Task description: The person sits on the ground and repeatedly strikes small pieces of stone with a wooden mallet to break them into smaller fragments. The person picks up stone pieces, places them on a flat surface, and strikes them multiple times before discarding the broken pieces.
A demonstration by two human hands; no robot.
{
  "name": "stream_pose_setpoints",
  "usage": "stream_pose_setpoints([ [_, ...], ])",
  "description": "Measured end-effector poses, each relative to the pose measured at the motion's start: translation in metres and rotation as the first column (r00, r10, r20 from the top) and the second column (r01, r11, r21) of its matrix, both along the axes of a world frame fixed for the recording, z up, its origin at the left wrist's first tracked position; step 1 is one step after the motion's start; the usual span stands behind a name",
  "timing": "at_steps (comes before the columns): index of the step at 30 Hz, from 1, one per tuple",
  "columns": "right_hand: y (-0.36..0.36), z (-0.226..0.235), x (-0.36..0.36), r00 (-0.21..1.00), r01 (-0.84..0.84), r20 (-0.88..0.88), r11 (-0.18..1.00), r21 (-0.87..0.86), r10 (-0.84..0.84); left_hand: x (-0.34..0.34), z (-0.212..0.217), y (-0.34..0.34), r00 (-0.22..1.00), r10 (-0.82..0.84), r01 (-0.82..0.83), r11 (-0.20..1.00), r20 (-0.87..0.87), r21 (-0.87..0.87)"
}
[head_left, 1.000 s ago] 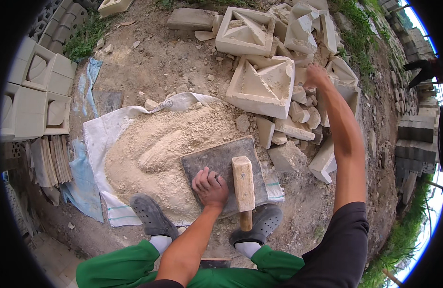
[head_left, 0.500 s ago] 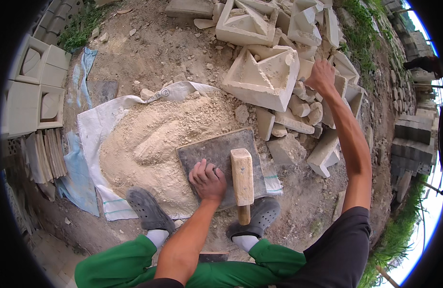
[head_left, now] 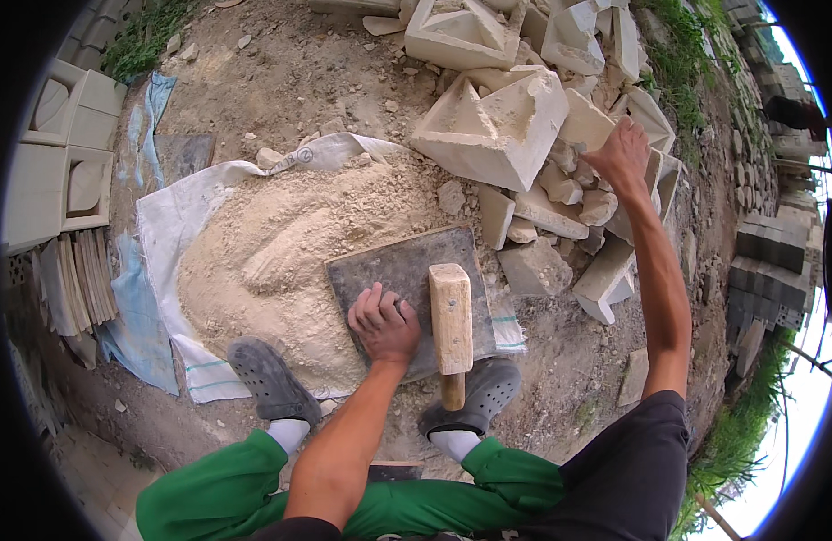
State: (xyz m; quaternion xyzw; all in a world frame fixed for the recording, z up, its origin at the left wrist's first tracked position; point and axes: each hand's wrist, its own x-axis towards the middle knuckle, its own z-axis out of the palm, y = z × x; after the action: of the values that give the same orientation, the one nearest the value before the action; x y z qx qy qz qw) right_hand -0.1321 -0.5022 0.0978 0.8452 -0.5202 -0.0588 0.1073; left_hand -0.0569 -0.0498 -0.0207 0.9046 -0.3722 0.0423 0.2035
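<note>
My left hand (head_left: 384, 329) rests on a dark, worn square board (head_left: 434, 242), its fingers a little bent and apart, holding nothing I can see. Just to its right stands a mallet (head_left: 450, 320) with a pale wooden head and short brown handle. Under the board's far left side spreads a heap of pale, crumbly powder (head_left: 281, 243) on a white woven sack (head_left: 168, 212). My right hand (head_left: 625, 153) reaches into a pile of broken cast blocks, curled beside a flat slab piece (head_left: 585, 122). Its fingertips are hidden, so what it grips is unclear. A hollow broken block (head_left: 497, 122) leans left of it.
Several fragments (head_left: 551, 212) lie between the board and my right forearm. Grey clogs (head_left: 272, 379) on my feet flank the board. At left stand pale moulded blocks (head_left: 87, 185), stacked thin slabs (head_left: 82, 279) and blue cloth (head_left: 137, 316). Grey blocks (head_left: 772, 261) are stacked far right.
My right hand has shifted right within the rubble, uncovering more of the flat slab piece. The hollow block beside it looks tilted slightly more. My left hand stays on the board.
</note>
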Motion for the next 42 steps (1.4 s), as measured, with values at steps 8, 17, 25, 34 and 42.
stream_pose_setpoints([
  [8,-0.076,0.012,-0.008,0.990,0.141,-0.057,0.915,0.379,-0.130,0.002,-0.003,0.001,1.000,-0.007,0.007,1.000,-0.016,0.001],
  [17,-0.082,0.193,-0.051,0.845,0.168,0.424,0.915,0.366,-0.325,0.000,-0.004,0.005,1.000,0.012,-0.012,1.000,-0.009,-0.007],
  [25,-0.032,0.254,-0.087,0.093,-0.190,0.849,0.827,0.529,-0.521,0.000,-0.007,-0.001,1.000,0.025,-0.026,0.999,-0.013,-0.034],
  [34,0.031,-0.008,-0.146,0.738,0.309,0.398,0.798,0.518,-0.544,-0.001,-0.005,0.000,1.000,0.003,-0.004,0.999,-0.020,-0.037],
  [42,0.076,-0.021,-0.104,0.875,0.222,0.244,0.793,0.567,-0.419,-0.001,-0.003,-0.002,1.000,0.010,-0.010,1.000,0.008,-0.024],
])
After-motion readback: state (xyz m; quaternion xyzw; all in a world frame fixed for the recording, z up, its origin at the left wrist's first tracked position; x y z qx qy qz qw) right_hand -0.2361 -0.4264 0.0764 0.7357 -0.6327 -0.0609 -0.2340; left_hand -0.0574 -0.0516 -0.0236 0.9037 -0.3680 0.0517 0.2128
